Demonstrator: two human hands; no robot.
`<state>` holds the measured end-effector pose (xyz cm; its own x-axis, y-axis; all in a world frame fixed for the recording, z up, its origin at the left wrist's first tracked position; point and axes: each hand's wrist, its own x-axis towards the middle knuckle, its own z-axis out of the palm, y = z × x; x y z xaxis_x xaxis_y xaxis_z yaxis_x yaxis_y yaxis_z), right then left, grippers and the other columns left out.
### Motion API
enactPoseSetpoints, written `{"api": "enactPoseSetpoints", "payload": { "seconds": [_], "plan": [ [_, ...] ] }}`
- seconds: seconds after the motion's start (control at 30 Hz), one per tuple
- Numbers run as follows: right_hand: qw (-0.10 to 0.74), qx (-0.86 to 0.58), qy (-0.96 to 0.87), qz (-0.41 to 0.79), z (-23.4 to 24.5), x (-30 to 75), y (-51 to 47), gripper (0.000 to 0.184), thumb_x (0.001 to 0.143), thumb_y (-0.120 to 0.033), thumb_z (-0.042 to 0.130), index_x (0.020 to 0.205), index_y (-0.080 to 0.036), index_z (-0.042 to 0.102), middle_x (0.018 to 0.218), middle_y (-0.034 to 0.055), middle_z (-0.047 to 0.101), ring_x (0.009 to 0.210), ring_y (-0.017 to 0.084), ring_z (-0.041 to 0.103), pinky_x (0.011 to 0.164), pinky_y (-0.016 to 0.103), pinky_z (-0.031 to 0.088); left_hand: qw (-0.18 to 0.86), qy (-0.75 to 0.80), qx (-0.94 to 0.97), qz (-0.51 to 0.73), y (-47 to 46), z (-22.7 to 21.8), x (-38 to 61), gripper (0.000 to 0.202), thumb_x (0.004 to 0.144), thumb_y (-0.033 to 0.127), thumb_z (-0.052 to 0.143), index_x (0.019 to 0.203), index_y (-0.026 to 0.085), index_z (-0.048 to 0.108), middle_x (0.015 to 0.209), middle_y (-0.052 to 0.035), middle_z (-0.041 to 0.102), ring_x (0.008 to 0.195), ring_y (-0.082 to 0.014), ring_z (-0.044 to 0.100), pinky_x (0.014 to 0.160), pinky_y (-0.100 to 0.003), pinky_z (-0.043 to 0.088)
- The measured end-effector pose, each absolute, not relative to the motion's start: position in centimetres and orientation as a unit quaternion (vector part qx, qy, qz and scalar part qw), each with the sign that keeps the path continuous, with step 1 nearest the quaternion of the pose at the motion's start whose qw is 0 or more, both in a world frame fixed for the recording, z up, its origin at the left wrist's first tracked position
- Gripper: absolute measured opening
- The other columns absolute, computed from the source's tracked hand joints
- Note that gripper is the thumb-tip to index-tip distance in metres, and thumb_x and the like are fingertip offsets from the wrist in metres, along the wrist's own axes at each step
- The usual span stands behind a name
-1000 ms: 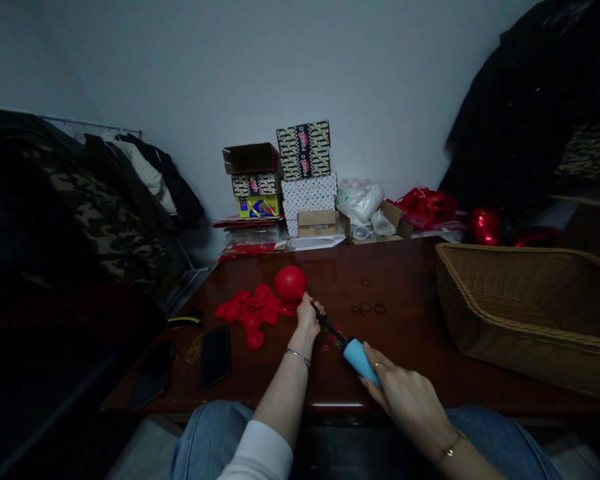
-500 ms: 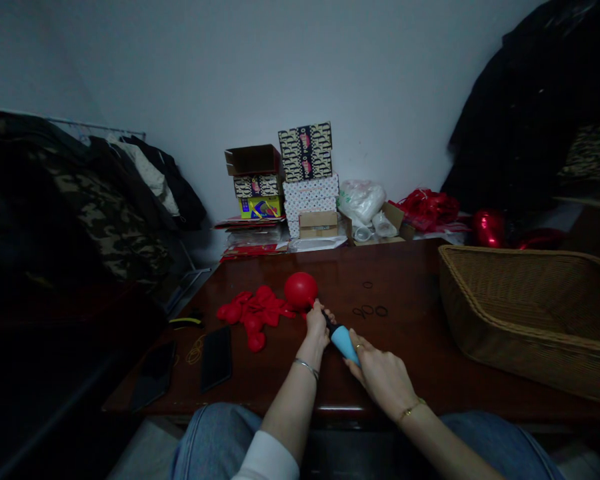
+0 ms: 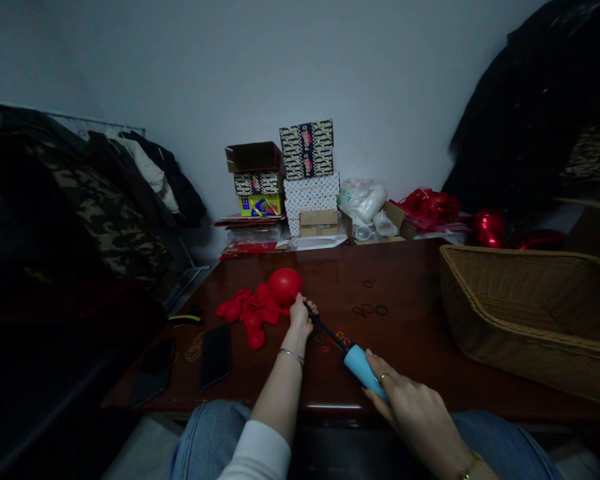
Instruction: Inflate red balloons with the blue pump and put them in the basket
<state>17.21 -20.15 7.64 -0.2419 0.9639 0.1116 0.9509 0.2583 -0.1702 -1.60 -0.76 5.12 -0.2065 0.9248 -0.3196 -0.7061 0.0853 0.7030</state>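
Left fingers [image 3: 301,312] closed on one inflated red balloon [image 3: 285,285] at its neck, mid-desk [image 3: 410,280]; right fingers [image 3: 383,381] grip one blue pump [image 3: 361,365], nearer. I count two phones [image 3: 215,357] left, one basket [image 3: 530,313] right.

Glossy dark wood table [image 3: 405,333] — woven wicker basket [image 3: 525,313], smooth rubber balloon [image 3: 285,285], cardboard boxes [image 3: 307,177].

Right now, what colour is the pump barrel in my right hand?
Light blue; the pump barrel shows best in the head view.
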Motion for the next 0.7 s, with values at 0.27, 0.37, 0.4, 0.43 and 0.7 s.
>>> {"api": "enactPoseSetpoints", "payload": {
  "seconds": [0.27, 0.37, 0.4, 0.43, 0.7],
  "plan": [
    [0.070, -0.623, -0.779, 0.031, 8.7, 17.2, -19.8, 0.049, 0.088, -0.032, 0.036, 0.136, -0.022, 0.037, 0.133, 0.0078, 0.047, 0.088, 0.020, 0.066, 0.070, 0.034, 0.055, 0.609, 0.406, 0.140, 0.667, -0.9, 5.8, -0.9, 0.028, 0.088, 0.038, 0.044, 0.068, 0.019, 0.038, 0.048, 0.0062, 0.035, 0.036, -0.0061, 0.035, 0.037, -0.017, 0.026],
    [0.058, -0.630, -0.774, 0.028, 9.3, 16.3, -18.9, 0.050, 0.087, -0.033, 0.038, 0.136, -0.023, 0.037, 0.132, 0.0088, 0.049, 0.082, 0.021, 0.067, 0.066, 0.035, 0.054, 0.618, 0.401, 0.140, 0.662, -1.3, 5.8, -0.3, 0.029, 0.088, 0.039, 0.045, 0.069, 0.019, 0.037, 0.049, 0.0062, 0.035, 0.036, -0.0058, 0.035, 0.037, -0.016, 0.025],
    [0.059, -0.631, -0.773, 0.027, 9.4, 15.9, -18.6, 0.050, 0.087, -0.033, 0.037, 0.137, -0.023, 0.037, 0.132, 0.0091, 0.049, 0.082, 0.021, 0.067, 0.066, 0.035, 0.054, 0.622, 0.401, 0.139, 0.658, -1.4, 5.7, -0.1, 0.029, 0.087, 0.040, 0.045, 0.069, 0.019, 0.038, 0.049, 0.0062, 0.035, 0.036, -0.0056, 0.034, 0.037, -0.016, 0.025],
    [0.061, -0.631, -0.773, 0.026, 9.5, 15.5, -18.2, 0.050, 0.088, -0.033, 0.037, 0.137, -0.022, 0.036, 0.132, 0.0095, 0.050, 0.083, 0.021, 0.067, 0.067, 0.034, 0.054, 0.626, 0.402, 0.136, 0.654, -1.6, 5.6, 0.2, 0.030, 0.087, 0.041, 0.046, 0.069, 0.019, 0.038, 0.049, 0.0062, 0.035, 0.036, -0.0055, 0.034, 0.036, -0.016, 0.024],
    [0.069, -0.624, -0.778, 0.002, 9.6, 13.5, -15.8, 0.051, 0.089, -0.034, 0.034, 0.137, -0.017, 0.035, 0.130, 0.0144, 0.051, 0.078, 0.022, 0.067, 0.062, 0.033, 0.052, 0.644, 0.422, 0.143, 0.622, -2.5, 5.0, 2.0, 0.027, 0.089, 0.037, 0.041, 0.069, 0.019, 0.038, 0.048, 0.0054, 0.037, 0.036, -0.0069, 0.036, 0.038, -0.018, 0.028]
  ]
}}
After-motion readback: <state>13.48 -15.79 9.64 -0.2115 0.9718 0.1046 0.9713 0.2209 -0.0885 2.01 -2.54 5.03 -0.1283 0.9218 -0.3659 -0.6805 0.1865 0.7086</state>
